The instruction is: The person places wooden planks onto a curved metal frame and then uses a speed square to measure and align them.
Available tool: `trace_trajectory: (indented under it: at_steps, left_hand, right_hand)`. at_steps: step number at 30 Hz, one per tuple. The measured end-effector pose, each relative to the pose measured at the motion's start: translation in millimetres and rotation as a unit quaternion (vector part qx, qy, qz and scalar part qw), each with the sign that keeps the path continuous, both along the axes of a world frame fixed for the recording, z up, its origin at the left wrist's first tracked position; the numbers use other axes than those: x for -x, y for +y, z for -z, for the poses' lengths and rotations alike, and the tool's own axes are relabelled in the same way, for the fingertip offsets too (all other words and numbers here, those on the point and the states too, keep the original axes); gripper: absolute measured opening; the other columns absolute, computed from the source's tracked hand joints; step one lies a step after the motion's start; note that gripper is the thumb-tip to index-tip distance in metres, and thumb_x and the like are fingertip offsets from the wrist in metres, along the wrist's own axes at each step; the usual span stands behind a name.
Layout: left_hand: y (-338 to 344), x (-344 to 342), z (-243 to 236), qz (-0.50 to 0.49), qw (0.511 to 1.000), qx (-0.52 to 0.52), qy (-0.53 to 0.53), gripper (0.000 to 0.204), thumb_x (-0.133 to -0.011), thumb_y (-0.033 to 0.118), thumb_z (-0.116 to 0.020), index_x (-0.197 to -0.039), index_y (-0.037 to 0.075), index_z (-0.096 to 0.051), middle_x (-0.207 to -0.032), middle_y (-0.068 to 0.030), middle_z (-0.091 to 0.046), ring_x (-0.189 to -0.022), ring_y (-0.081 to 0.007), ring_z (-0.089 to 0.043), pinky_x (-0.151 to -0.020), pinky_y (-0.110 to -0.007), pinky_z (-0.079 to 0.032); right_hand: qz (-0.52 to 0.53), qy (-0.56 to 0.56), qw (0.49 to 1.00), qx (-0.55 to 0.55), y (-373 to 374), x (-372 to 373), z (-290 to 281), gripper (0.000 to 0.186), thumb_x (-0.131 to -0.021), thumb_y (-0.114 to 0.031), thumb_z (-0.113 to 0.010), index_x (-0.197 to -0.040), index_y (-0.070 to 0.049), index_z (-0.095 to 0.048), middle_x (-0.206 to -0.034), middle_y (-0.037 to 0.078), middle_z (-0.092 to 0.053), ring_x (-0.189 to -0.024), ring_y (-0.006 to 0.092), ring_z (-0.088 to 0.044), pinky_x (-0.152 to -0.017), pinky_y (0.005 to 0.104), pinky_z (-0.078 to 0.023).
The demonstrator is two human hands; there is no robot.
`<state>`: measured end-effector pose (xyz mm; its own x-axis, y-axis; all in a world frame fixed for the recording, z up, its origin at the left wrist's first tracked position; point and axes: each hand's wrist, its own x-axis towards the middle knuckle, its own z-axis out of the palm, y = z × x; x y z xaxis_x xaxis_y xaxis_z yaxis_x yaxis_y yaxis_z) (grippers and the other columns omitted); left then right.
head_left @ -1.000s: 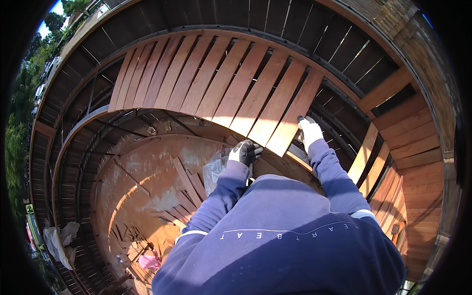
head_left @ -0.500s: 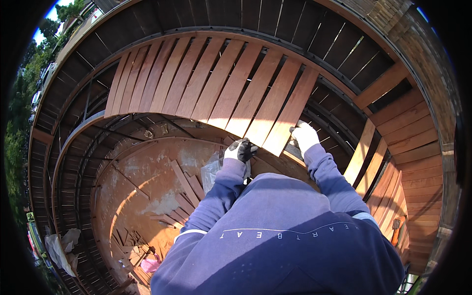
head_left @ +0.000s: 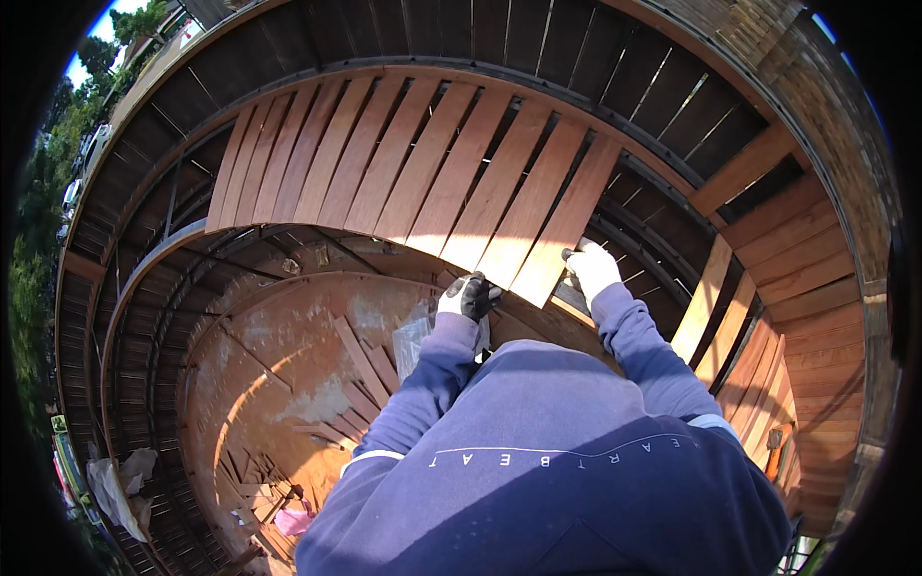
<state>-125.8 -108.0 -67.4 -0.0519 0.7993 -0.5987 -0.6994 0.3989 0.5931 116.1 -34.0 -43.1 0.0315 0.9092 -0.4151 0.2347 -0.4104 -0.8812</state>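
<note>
The rightmost loose-looking wooden board (head_left: 567,226) slants across the curved frame, its near end in bright sun. At that end's left corner is my left hand (head_left: 468,298), in a white glove with dark fingers, curled closed against the board's edge. My right hand (head_left: 594,269), gloved the same way, pinches the right edge of this board near its end, with some fingers hidden behind it. To the left lies a row of similar reddish-brown boards (head_left: 418,163), with dark gaps between several of them.
Curved dark metal rails (head_left: 663,254) show right of the boards. More planks (head_left: 807,278) are laid further right, near an orange-handled tool (head_left: 774,451). Below lies a dusty floor (head_left: 288,336) with offcuts (head_left: 264,490), a clear plastic bag (head_left: 411,338) and a pink bag (head_left: 294,519).
The board's near end and both hands have shifted very slightly to the left. Both hands keep their places at the board's edges.
</note>
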Motion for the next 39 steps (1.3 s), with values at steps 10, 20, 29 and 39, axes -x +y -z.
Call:
trace_trajectory:
  at_steps: [10,20,29,39]
  left_hand:
    - [-24.6,-23.1,5.2,0.212,0.965,-0.118,0.096,0.026,-0.092,0.02,-0.057,-0.109,0.0,-0.055,-0.1,-0.017,-0.064,-0.082,-0.024,-0.067,-0.072,-0.035,-0.058]
    - [-18.6,-29.1,-7.0,0.113,0.99,0.003,-0.08,0.024,-0.079,0.013,-0.073,-0.094,0.006,-0.057,-0.092,-0.0137,-0.06,-0.081,-0.0226,-0.06,-0.072,-0.04,-0.052]
    - [-3.1,-27.7,13.6,0.114,0.988,0.026,-0.1,0.019,-0.091,0.018,-0.044,-0.074,0.011,-0.048,-0.078,-0.0074,-0.053,-0.065,-0.017,-0.051,-0.068,-0.029,-0.046]
    - [-5.0,-22.6,67.9,0.236,0.958,-0.149,0.064,0.023,-0.094,0.026,-0.039,-0.076,0.014,-0.046,-0.072,-0.0044,-0.048,-0.06,-0.012,-0.049,-0.058,-0.022,-0.043]
  right_hand:
    - [0.001,-0.032,0.999,-0.004,3.4,6.8,-10.1,0.035,-0.085,-0.01,-0.063,-0.119,-0.003,-0.057,-0.086,0.01,-0.065,-0.067,0.0152,-0.061,-0.054,0.0278,-0.051]
    - [-0.011,-0.086,0.996,-0.012,-6.7,13.7,-46.0,0.037,-0.086,-0.008,-0.063,-0.122,-0.002,-0.054,-0.088,0.011,-0.065,-0.064,0.0158,-0.062,-0.055,0.0277,-0.053]
    - [-0.002,-0.056,0.998,-0.005,-0.4,8.4,-19.4,0.039,-0.086,-0.007,-0.062,-0.124,-0.001,-0.052,-0.083,0.012,-0.064,-0.061,0.0161,-0.062,-0.052,0.0281,-0.052]
    - [-0.02,-0.068,0.997,0.027,2.2,9.7,-24.4,0.053,-0.085,-0.009,-0.063,-0.133,-0.001,-0.044,-0.083,0.011,-0.064,-0.058,0.0149,-0.06,-0.052,0.027,-0.051]
